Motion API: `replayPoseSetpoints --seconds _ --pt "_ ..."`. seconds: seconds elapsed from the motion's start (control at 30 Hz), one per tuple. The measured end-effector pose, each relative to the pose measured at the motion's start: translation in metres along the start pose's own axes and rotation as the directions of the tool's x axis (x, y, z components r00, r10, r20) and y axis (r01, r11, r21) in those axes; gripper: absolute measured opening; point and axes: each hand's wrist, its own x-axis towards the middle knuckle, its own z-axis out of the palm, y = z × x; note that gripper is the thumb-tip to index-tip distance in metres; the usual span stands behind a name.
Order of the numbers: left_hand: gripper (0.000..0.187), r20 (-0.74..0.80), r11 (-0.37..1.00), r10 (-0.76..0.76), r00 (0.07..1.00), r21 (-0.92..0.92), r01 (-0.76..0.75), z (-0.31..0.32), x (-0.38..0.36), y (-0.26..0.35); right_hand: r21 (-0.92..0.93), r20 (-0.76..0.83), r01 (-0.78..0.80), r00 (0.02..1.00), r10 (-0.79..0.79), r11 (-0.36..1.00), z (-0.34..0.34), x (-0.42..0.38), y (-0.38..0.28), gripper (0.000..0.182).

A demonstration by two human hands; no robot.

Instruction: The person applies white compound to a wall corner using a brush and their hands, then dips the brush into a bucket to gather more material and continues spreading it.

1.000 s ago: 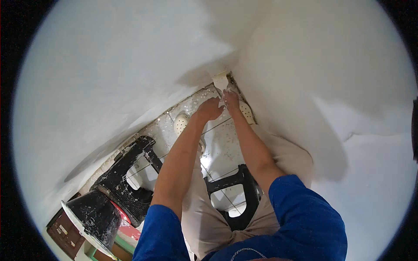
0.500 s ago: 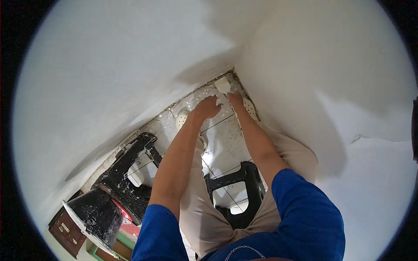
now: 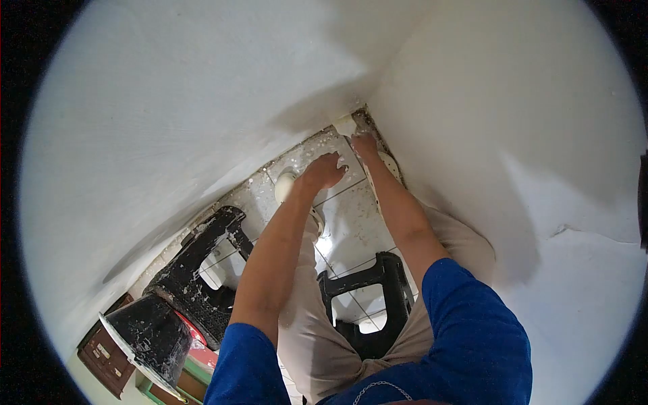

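Observation:
In the head view, my right hand (image 3: 365,146) is closed around the handle of a cream, wide-headed putty knife (image 3: 345,126). Its flat head is at the foot of the left wall (image 3: 202,88), close to the corner. My left hand (image 3: 325,171) hovers over the floor a little nearer to me, its fingers curled. Something whitish shows at those fingertips, too small to make out. Beneath my arms are two cream shoes with holes: the left shoe (image 3: 285,187) and the right shoe (image 3: 389,165), the latter partly hidden by my right forearm.
White walls meet at the corner ahead; the right wall (image 3: 526,121) has a crack. White spots dot the tiled floor (image 3: 351,219). A black stool (image 3: 368,277) is between my legs. To the left stand another black, paint-spattered stool (image 3: 182,270) and a tipped black bucket (image 3: 152,334).
My right hand has moved slightly forward, bringing the putty knife's head up against the wall's foot. My left hand has barely shifted.

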Motion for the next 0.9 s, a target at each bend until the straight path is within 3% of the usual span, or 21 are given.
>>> replayPoseSetpoints --seconds 0.07,0.13,0.2,0.3,0.4,0.47,0.53,0.6,0.7,0.77,0.83,0.9 --pt "0.045 -0.008 0.999 0.032 0.999 -0.011 -0.032 0.004 0.004 -0.005 -0.021 0.037 0.026 0.999 -0.025 0.999 -0.008 -0.006 -0.010 0.023" --pt "0.045 -0.011 1.000 0.024 1.000 -0.009 -0.024 0.000 0.003 -0.002 0.130 0.010 -0.029 1.000 0.028 0.991 -0.029 -0.023 -0.030 0.025" --pt "0.046 -0.059 0.999 0.052 0.997 -0.006 -0.053 -0.002 0.006 0.002 0.453 -0.018 -0.160 0.982 0.189 0.877 -0.056 -0.051 -0.057 0.028" --pt "0.047 -0.145 0.994 0.108 0.983 0.008 -0.108 0.004 0.010 0.000 0.438 -0.114 -0.190 0.958 0.265 0.878 -0.081 -0.073 -0.067 0.030" --pt "0.047 -0.140 0.991 0.131 0.981 0.021 -0.129 0.001 0.008 0.007 0.320 -0.056 -0.357 0.918 0.394 0.878 -0.076 -0.053 -0.028 0.032" --pt "0.047 -0.120 0.992 0.129 0.984 0.016 -0.128 0.005 0.014 0.004 0.262 -0.155 -0.114 0.975 0.159 0.958 -0.063 -0.039 0.012 0.024" --pt "0.047 -0.106 0.994 0.112 0.988 0.010 -0.112 0.002 0.012 0.003 0.243 -0.165 -0.071 0.980 0.114 0.967 -0.046 -0.025 0.031 0.022" --pt "0.047 -0.090 0.995 0.103 0.991 0.005 -0.103 0.002 0.013 0.002 0.279 -0.100 -0.231 0.958 0.268 0.932 -0.032 -0.005 0.040 0.022" --pt "0.045 -0.081 0.995 0.101 0.992 -0.002 -0.101 0.003 0.014 0.001 0.229 -0.144 -0.341 0.915 0.378 0.912 -0.034 -0.003 0.018 0.022" --pt "0.044 -0.071 0.994 0.104 0.992 -0.010 -0.105 0.001 0.012 0.004 0.140 -0.152 -0.199 0.964 0.220 0.970 -0.035 -0.001 0.019 0.022" --pt "0.045 -0.067 0.996 0.092 0.994 0.005 -0.092 0.002 0.014 0.004 0.071 -0.074 -0.170 0.982 0.175 0.983 -0.045 -0.001 0.011 0.022" --pt "0.045 -0.041 0.997 0.081 0.996 0.001 -0.081 0.003 0.014 0.005 0.048 0.031 -0.262 0.965 0.261 0.964 -0.059 -0.002 -0.003 0.024"
